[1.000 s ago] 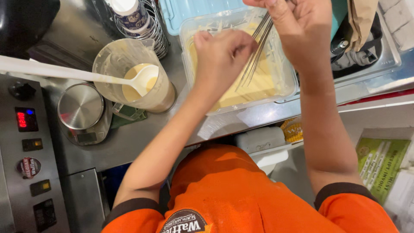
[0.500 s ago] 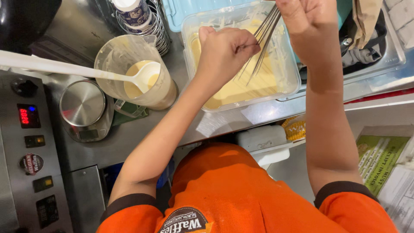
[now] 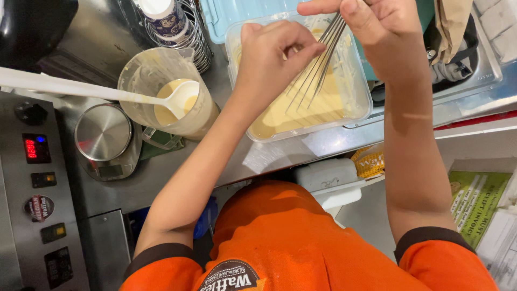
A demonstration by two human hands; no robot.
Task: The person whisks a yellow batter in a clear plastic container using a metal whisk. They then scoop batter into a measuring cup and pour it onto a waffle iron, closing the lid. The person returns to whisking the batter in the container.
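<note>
Two bare hands work over a clear plastic tub (image 3: pixel 353 102) of pale yellow batter, which sits on the steel bench (image 3: pixel 161 178) near its front edge, toward the right. Right hand (image 3: pixel 388 32): fingers curled around the upper part of a wire whisk (image 3: pixel 318 64), index finger stretched out to the left across the top; the whisk wires slant down into the batter. Left hand (image 3: pixel 269 59): fingers bent and pinched together against the whisk wires, thumb pressing toward them, above the middle of the tub. One clear measuring jug (image 3: pixel 161 81), smeared inside with batter, stands left of the tub and just apart from it. One white ladle (image 3: pixel 180 99) rests in the jug, bowl holding batter, its long handle running off over the left side of the bench. One small round steel scale (image 3: pixel 105 134) sits just left of the jug, touching its base or nearly so. One wire rack (image 3: pixel 188 32) holding stacked cups stands behind the jug at the back of the bench. One light blue lid (image 3: pixel 237 11) lies behind the tub. One control panel (image 3: pixel 40 178) with a red digit display occupies the left end. Orange shirt (image 3: pixel 301 242) with dark sleeve trim fills the lower view.
</note>
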